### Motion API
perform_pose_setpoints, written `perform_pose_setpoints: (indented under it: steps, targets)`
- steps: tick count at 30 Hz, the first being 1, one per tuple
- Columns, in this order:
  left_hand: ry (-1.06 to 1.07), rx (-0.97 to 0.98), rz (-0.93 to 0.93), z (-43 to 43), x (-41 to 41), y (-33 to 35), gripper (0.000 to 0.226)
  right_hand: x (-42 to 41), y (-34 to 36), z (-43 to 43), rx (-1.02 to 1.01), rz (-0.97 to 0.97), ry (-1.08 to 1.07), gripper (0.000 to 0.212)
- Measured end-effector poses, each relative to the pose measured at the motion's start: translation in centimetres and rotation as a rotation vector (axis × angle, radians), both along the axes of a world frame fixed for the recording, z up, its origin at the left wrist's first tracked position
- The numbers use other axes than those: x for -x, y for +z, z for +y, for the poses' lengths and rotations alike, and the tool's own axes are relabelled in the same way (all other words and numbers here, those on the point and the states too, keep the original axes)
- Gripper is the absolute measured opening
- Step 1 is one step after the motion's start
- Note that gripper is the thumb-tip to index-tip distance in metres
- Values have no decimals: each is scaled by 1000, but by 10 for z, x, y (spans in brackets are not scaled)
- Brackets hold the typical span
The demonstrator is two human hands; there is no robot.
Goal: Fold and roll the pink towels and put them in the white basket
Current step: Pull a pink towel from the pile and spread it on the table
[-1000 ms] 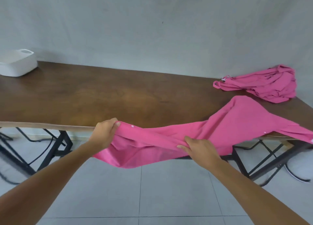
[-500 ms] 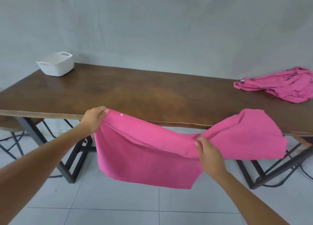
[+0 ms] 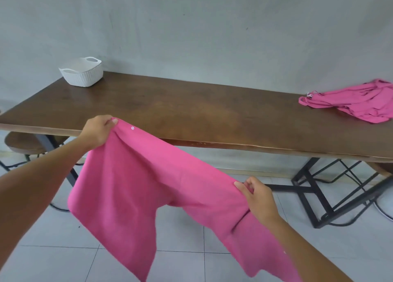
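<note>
A pink towel (image 3: 148,188) hangs in the air in front of the table's near edge, stretched between my two hands. My left hand (image 3: 97,130) grips its upper left corner, close to a small white snap. My right hand (image 3: 258,198) pinches the top edge lower down on the right, and the cloth hangs below both hands toward the floor. A heap of more pink towels (image 3: 357,101) lies crumpled at the table's far right. The white basket (image 3: 81,72) stands on the far left corner of the table, and nothing shows inside it.
The long brown wooden table (image 3: 191,111) runs along a grey wall on black metal legs (image 3: 314,201). A round wooden stool (image 3: 23,142) sits under its left end. Cables lie on the tiled floor (image 3: 53,249) below.
The towel has come fully off the table and now hangs free in front of it. My right hand has slid along its edge to the right and lower. The view has swung left.
</note>
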State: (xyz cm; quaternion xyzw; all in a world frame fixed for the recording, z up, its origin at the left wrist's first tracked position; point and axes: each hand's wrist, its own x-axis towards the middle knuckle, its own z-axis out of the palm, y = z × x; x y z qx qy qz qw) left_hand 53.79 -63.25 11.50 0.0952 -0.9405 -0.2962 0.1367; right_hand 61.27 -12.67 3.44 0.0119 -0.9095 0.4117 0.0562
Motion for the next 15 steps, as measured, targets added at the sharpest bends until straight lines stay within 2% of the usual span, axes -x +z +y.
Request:
perform_pose_setpoints:
  steps: [3, 7, 11, 15]
  targets:
    - [51, 4, -9, -8, -4, 2, 42, -4, 1, -1, 58, 10, 76, 54]
    - [186, -11, -55, -17, -9, -3, 40, -5, 5, -11, 27, -83, 322, 75]
    - [307, -52, -123, -25, -15, -11, 39, -8, 5, -8, -44, -107, 394, 61]
    - [319, -12, -138, -33, -18, -17, 35, -6, -4, 11, -33, -163, 315, 45]
